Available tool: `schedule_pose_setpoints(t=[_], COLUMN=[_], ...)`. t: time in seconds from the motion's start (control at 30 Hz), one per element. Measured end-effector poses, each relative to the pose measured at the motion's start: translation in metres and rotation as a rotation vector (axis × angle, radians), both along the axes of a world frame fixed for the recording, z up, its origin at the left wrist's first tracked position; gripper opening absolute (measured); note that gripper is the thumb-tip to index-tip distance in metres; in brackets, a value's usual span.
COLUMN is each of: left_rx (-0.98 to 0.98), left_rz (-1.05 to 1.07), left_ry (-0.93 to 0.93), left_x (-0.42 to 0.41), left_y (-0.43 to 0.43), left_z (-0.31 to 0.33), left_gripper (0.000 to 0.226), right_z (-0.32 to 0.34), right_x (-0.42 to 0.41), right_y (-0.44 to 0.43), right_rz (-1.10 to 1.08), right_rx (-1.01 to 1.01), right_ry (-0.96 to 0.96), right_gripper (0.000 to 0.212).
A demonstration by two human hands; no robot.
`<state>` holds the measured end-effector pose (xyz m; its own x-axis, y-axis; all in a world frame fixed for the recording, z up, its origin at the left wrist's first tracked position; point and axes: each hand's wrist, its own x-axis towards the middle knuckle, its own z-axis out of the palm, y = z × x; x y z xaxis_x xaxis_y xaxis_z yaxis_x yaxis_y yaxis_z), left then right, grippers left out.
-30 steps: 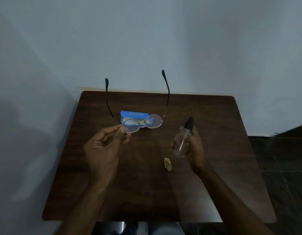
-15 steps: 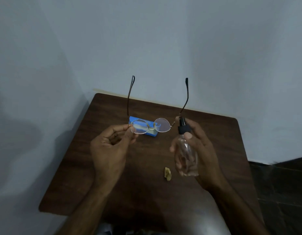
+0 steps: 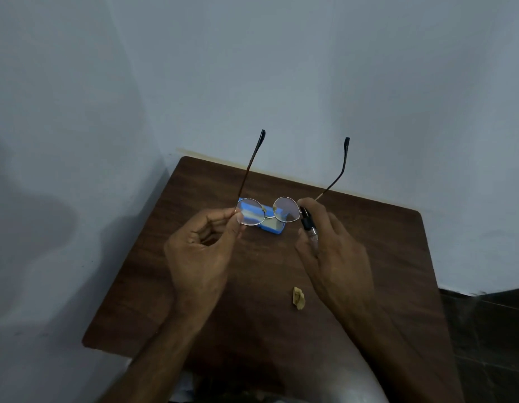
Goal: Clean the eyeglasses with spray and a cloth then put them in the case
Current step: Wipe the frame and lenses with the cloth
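Observation:
My left hand (image 3: 204,251) pinches the thin-rimmed eyeglasses (image 3: 285,212) at the left lens edge and holds them above the table, temples open and pointing away from me. In my right hand (image 3: 334,251) is a small clear spray bottle (image 3: 309,225) with a black nozzle, which sits right beside the right lens. Behind and below the lenses a blue case (image 3: 274,225) lies on the brown wooden table (image 3: 368,222). A small crumpled yellowish cloth (image 3: 299,298) rests on the table between my forearms.
The table stands in a corner, with pale walls close behind it and to its left. A dark tiled floor (image 3: 491,330) shows beyond the table's right edge.
My right hand has lifted the spray bottle from low on the right up to the right lens. The view has shifted, so the table sits further right in frame.

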<state>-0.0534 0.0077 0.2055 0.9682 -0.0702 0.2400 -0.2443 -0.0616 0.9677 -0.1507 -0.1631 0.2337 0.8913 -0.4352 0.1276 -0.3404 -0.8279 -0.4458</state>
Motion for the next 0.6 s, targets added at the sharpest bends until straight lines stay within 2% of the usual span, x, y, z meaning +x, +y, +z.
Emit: schedule_pose_setpoints(t=[0.33, 0.5, 0.6], left_rx=[0.018, 0.009, 0.005], left_rz=[-0.005, 0.013, -0.005], left_ry=[-0.01, 0.008, -0.013], left_x=[0.003, 0.009, 0.008], left_y=[0.004, 0.006, 0.008], left_z=[-0.003, -0.003, -0.001], left_gripper=[0.024, 0.023, 0.023], right_z=[-0.002, -0.012, -0.009], right_x=[0.004, 0.0, -0.003], right_y=[0.01, 0.015, 0.022], right_rz=[-0.03, -0.063, -0.051], right_rx=[-0.039, -0.04, 0.049], right_ry=[-0.089, -0.118, -0.159], right_gripper=[0.049, 0.054, 0.056])
